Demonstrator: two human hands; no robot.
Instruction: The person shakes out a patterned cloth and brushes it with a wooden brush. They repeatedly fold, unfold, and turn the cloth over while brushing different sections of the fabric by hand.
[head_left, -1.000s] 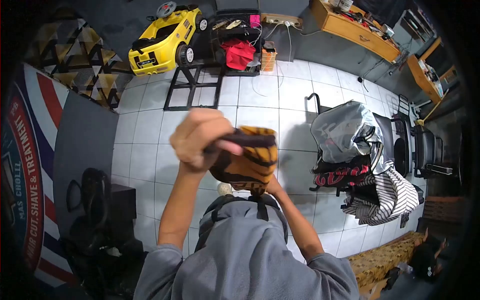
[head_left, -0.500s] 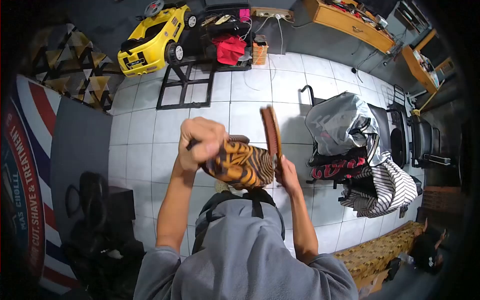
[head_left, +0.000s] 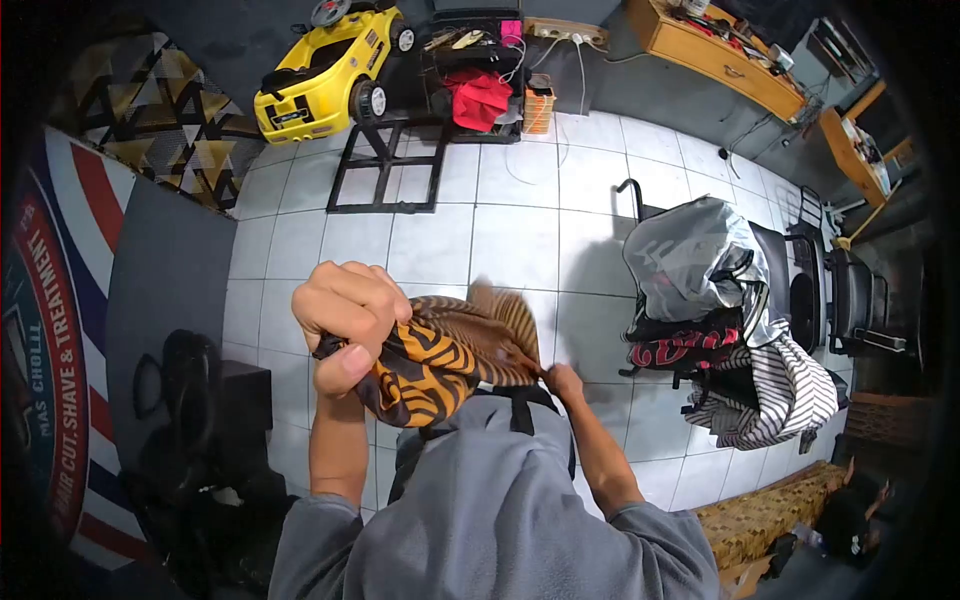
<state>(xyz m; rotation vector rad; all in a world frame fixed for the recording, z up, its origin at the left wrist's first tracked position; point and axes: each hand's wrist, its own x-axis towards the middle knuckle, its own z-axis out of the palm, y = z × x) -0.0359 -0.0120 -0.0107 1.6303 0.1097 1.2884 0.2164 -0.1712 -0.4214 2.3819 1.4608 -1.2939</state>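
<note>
My left hand is raised and closed in a fist around one end of an orange-and-black patterned cloth. The cloth hangs bunched and stretches to the right in front of my body, with stripes along its far part. My right hand is lower, beside the cloth's right end, with its fingers wrapped round the handle of a brown brush. Motion smears the brush head, which lies across the striped part of the cloth; its bristles cannot be made out.
Ahead on the tiled floor is a black metal frame, with a yellow toy car behind it. To the right, a chair carries a grey cape and a striped cloth. A wooden drawer shelf hangs at the back.
The brush has swung from upright, right of the cloth, down leftward across it and is now blurred. My left hand has moved left and slightly down, drawing the cloth with it. The view shifted slightly.
</note>
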